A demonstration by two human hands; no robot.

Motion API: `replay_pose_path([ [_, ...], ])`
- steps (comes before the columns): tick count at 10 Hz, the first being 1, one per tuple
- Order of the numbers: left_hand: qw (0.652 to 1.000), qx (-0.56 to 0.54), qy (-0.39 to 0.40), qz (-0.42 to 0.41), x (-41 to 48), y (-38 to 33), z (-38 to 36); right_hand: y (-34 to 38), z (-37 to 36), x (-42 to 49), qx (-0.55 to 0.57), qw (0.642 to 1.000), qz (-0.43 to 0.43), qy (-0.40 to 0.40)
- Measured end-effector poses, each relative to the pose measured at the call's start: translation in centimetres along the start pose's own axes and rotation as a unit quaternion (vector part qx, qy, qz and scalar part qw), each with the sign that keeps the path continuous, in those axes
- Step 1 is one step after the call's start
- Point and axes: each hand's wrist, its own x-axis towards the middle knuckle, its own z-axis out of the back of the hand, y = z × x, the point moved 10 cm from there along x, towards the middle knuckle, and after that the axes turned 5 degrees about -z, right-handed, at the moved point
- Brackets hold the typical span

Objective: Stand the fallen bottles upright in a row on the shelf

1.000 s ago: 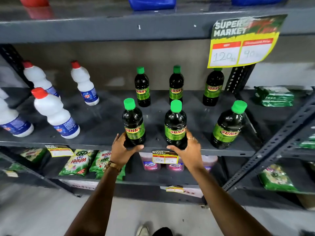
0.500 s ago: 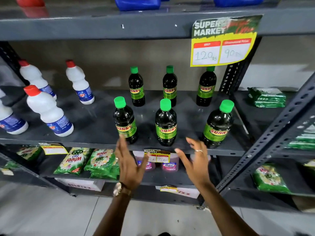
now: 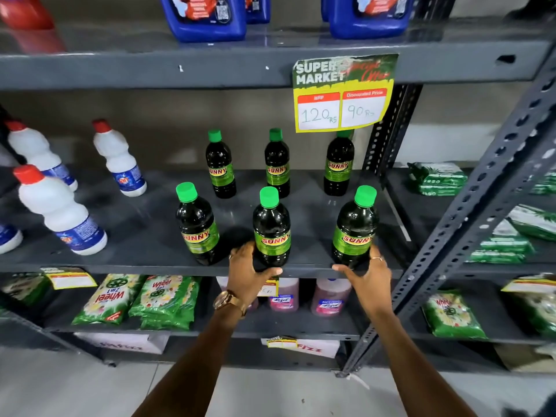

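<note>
Dark Sunny bottles with green caps stand upright on the grey shelf (image 3: 144,236), in two rows of three. In the front row are a left bottle (image 3: 197,224), a middle bottle (image 3: 271,227) and a right bottle (image 3: 355,228). Behind them stand a back left bottle (image 3: 220,165), a back middle bottle (image 3: 276,164) and a back right bottle (image 3: 338,165). My left hand (image 3: 248,273) wraps the base of the front middle bottle. My right hand (image 3: 365,276) holds the base of the front right bottle.
White bottles with red caps (image 3: 58,212) stand at the shelf's left. A yellow price sign (image 3: 343,94) hangs from the upper shelf, under blue jugs (image 3: 207,16). Green detergent packets (image 3: 135,299) and pink bottles (image 3: 284,294) fill the lower shelf. A perforated upright (image 3: 469,212) slants at right.
A second ago my hands held the front left and middle bottles. They let go, pulled back open, and now grip the front middle and right bottles.
</note>
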Motion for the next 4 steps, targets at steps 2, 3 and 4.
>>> replay_pose_path([
  [2,0.999,-0.027,-0.012,0.028,-0.1,-0.1,0.3,0.6,0.0,-0.3,-0.011,1.000,0.008,0.007],
  [3,0.998,-0.040,0.000,0.039,0.0,-0.3,0.3,1.2,0.1,-0.2,-0.004,1.000,0.003,0.020],
  [4,0.997,-0.060,0.021,0.049,0.2,-1.0,0.3,2.3,1.3,-2.4,0.077,0.997,0.008,-0.024],
])
